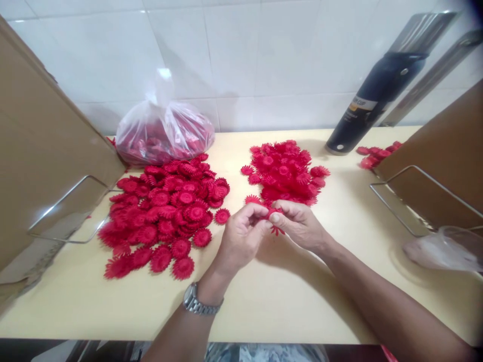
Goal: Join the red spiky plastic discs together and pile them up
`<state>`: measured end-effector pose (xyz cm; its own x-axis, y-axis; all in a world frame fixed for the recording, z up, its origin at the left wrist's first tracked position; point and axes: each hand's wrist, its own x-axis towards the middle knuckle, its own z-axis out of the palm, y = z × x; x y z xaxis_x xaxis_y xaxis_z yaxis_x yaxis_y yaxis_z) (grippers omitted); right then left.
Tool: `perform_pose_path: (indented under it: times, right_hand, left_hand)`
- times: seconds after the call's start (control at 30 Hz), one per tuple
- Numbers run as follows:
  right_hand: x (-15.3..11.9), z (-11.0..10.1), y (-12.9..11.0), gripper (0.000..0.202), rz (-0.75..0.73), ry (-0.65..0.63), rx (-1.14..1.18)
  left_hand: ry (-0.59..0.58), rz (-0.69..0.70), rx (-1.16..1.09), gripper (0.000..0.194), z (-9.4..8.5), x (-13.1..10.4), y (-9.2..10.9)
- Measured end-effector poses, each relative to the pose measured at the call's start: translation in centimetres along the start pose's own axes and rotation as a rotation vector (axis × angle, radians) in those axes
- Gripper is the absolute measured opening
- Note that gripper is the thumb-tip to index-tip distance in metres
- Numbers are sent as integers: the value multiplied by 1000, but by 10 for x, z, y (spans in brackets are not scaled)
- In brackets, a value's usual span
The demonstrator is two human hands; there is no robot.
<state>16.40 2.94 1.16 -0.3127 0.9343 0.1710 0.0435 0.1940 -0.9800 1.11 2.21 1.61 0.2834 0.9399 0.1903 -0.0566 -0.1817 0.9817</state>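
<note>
Between both hands, above the table, is a red flower-shaped piece (277, 230) with narrow petals pointing down; the fingers hide most of it. My left hand (245, 231), with a metal watch on its wrist, pinches it from the left. From the right, my right hand (300, 223) pinches the same piece, its thumb lying across the front. Just beyond the fingertips lies a pile of loose red flower pieces (283, 168). A larger heap of thicker, round red flowers (166, 211) covers the table to the left of my left hand.
A tied plastic bag (166, 133) of red pieces rests against the tiled wall. At the back right stands a dark bottle (373, 95). Cardboard panels (41, 136) flank the table (234, 311), with wire frames (392, 173) beside them. A clear plastic bag (441, 251) lies at right.
</note>
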Motion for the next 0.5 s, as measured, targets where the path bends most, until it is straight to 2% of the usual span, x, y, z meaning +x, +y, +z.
perform_pose_path:
  times: [0.07,0.13,0.17,0.23,0.3,0.37,0.43,0.5]
  right_hand:
    - [1,-3,-1,41,38,-56,36]
    - [2,-10,-4,41,66,-80,14]
    - [3,-15,-4,41,68,-47,-46]
    - [5,-25,-4,38,32,116,-303]
    - [7,-34,-2,30,-60,322,-667]
    - [9,-40,1,25,-178,446,-956]
    - [9,-39,4,26,-298,473,-1056]
    - [9,-34,6,24,-401,430,-1049]
  left_hand:
    - [64,-40,-23,5,-2,2,-4]
    - [203,-52,-70,9,-4,5,-9]
    - [272,-52,-91,10,-4,6,-11]
    - [357,-53,-80,8,-2,9,-15]
    - [337,-75,-17,4,2,10,-18]
    - [276,-128,24,5,7,11,-22]
    - [230,-166,32,19,10,11,-27]
    - [182,-176,35,37,11,12,-32]
